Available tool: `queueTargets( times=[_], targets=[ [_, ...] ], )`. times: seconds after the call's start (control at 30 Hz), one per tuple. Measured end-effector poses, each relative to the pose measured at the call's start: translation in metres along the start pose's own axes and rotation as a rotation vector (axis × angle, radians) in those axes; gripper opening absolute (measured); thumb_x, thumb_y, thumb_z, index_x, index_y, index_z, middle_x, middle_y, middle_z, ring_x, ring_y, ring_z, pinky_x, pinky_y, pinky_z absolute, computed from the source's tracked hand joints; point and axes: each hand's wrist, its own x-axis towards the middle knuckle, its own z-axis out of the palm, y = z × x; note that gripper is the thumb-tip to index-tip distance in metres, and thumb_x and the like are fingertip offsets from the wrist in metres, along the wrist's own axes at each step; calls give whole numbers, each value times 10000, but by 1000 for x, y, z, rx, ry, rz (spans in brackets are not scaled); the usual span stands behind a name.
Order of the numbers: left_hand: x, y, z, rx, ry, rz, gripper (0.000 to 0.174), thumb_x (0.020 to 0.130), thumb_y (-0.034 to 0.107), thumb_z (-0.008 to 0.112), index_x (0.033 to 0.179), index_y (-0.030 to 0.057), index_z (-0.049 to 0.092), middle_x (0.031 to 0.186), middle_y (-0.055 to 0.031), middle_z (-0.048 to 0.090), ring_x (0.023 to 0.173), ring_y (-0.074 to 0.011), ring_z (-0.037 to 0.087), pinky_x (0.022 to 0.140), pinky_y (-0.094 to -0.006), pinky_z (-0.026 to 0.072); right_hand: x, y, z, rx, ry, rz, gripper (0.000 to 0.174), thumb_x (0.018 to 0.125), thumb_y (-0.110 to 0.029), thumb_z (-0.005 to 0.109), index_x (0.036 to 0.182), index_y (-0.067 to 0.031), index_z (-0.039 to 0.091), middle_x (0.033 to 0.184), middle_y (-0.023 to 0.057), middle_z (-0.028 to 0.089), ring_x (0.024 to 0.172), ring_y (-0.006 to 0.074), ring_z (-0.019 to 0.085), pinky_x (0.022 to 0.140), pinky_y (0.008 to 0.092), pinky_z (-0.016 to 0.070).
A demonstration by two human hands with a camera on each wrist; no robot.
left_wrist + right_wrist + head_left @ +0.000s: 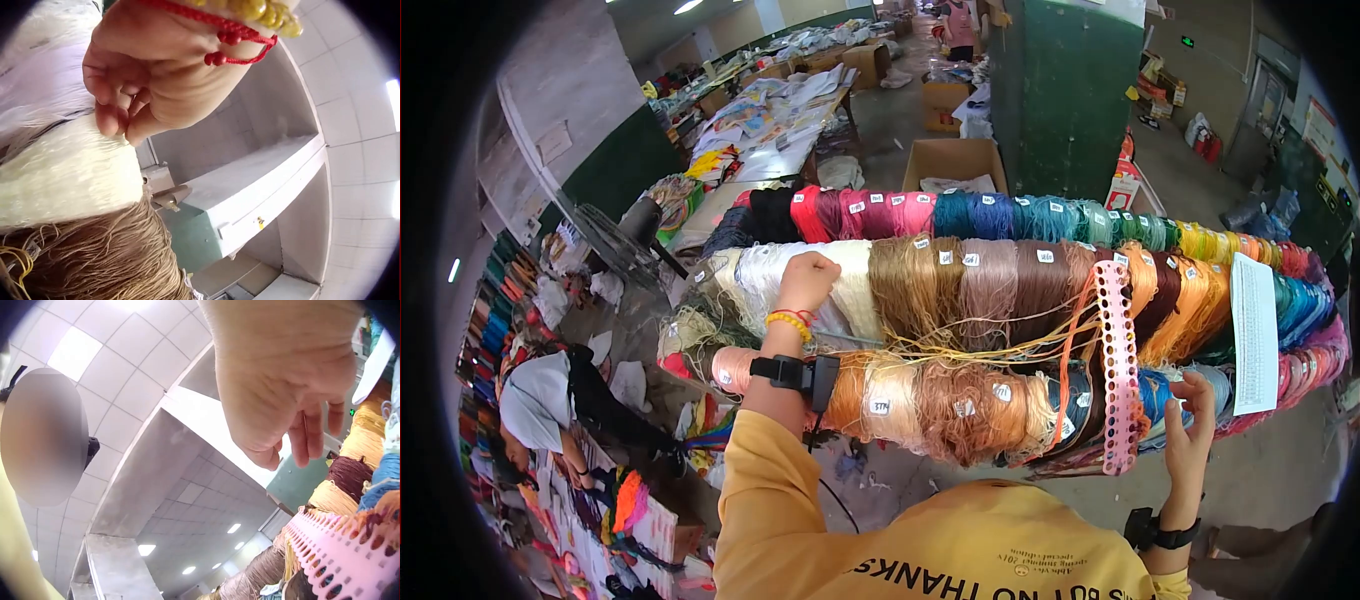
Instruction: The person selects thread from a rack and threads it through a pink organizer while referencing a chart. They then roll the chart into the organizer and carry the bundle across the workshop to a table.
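Note:
Bent fingers of my left hand [807, 283] [169, 75] pinch the top edge of a cream yarn bundle [856, 292] [75, 175], between white yarn [765, 270] and brown yarn [920, 300] [106, 256]. Any single strand there is too small to tell. My right hand [1192, 425] [287, 381] holds nothing, its fingers apart and slightly bent, near blue yarn [1155, 390] and right of a pink perforated strip [1118, 370] [337, 550]. Orange and pale strands [1020, 350] stretch leftward from that strip across the rows.
Rows of labelled yarn [990, 215] hang on a rack, with a white printed sheet [1253, 335] at its right. A fan [635, 225] stands left, near a bending person [540, 400]. Behind are a cardboard box [955, 162], a green pillar [1060, 100] and a paper-covered table [765, 120].

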Motion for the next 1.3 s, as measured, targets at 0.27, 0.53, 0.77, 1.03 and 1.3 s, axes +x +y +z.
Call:
queueTargets(
  times=[0.27,0.53,0.77,1.03,1.3],
  targets=[
    [-5,-3,0,-282,39,-79,166,769,133,629,779,-33,629,634,-45,604,555,-120,576,517,-252,442,3,-4,10,35,-66,-10,352,795,-58,575,1135,-31,490,913,78,594,861,157,538,778,292,397],
    [1,0,2,-78,61,35,175,745,155,636,764,-18,647,641,-50,615,580,-114,577,549,-242,449,1,-6,15,39,-86,-18,339,792,-28,574,1120,-14,492,890,91,595,837,162,547,778,299,419],
    [-23,31,-13,-334,45,-14,101,757,93,618,790,-2,625,671,-30,586,573,-98,542,548,-242,430,5,-15,17,38,-133,-109,353,781,-8,580,1123,-11,492,870,82,593,817,154,557,762,283,433],
    [-139,200,0,-71,-234,918,51,762,29,603,800,28,569,845,-46,513,721,-119,470,629,-239,375,45,-110,93,712,-605,-321,563,735,57,535,1265,-53,378,1172,87,449,840,108,535,705,244,461],
    [-138,187,40,-375,-299,634,27,804,14,582,799,20,556,820,-18,480,719,-87,474,630,-213,387,58,-35,29,962,-797,95,386,794,-27,572,1168,-51,478,679,-40,503,585,36,489,500,174,395]
  ],
)
